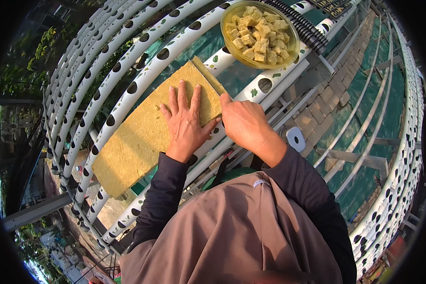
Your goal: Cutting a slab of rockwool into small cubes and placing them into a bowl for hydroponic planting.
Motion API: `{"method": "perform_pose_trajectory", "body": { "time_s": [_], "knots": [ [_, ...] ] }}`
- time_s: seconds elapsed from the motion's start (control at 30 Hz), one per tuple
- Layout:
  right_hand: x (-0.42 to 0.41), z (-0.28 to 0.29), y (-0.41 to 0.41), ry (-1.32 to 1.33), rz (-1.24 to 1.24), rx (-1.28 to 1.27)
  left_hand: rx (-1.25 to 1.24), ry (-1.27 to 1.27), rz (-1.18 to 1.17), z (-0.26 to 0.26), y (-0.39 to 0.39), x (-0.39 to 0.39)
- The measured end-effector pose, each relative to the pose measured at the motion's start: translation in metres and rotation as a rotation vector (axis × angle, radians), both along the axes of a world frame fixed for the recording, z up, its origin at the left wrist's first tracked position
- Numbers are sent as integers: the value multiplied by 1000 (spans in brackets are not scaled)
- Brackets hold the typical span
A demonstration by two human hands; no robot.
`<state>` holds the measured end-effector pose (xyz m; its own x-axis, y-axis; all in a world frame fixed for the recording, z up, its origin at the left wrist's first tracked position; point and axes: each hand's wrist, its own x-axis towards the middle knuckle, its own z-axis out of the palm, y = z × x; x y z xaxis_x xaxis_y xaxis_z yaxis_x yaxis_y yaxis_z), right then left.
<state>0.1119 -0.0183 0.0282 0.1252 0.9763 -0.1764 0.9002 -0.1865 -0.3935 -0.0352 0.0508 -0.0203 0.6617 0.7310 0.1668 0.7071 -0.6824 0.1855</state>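
Note:
A long yellow slab of rockwool (135, 145) lies across white pipes before me. My left hand (186, 122) presses flat on it with the fingers spread. My right hand (246, 122) grips a knife, its handle hidden in the fist. The thin knife blade (206, 78) stands in the slab near its far end. Beyond the blade a narrow strip of rockwool (209, 76) is parted from the slab along the cut. Above my right hand, a round yellowish bowl (295, 42) holds many small rockwool cubes (259, 33).
White pipes with round holes (156, 60) run in rows beneath the slab and off to the left. Black corrugated hose (301, 25) lies beside the bowl. A white and blue object (294, 139) sits below my right wrist. Brick paving (312, 117) and bare rails (362, 142) are at right.

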Motion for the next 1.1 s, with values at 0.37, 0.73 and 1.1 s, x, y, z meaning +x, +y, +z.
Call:
{"method": "perform_pose_trajectory", "body": {
  "time_s": [0.37,0.73,1.1],
  "knots": [
    [-1,-14,28,-21,67,53,33,7,96,-8,16,-5],
    [3,-4,24,-62,116,6,46,63,130,-7,23,-2],
    [3,-8,42,-74,92,19,74,89,125,-7,24,1]
  ]
}}
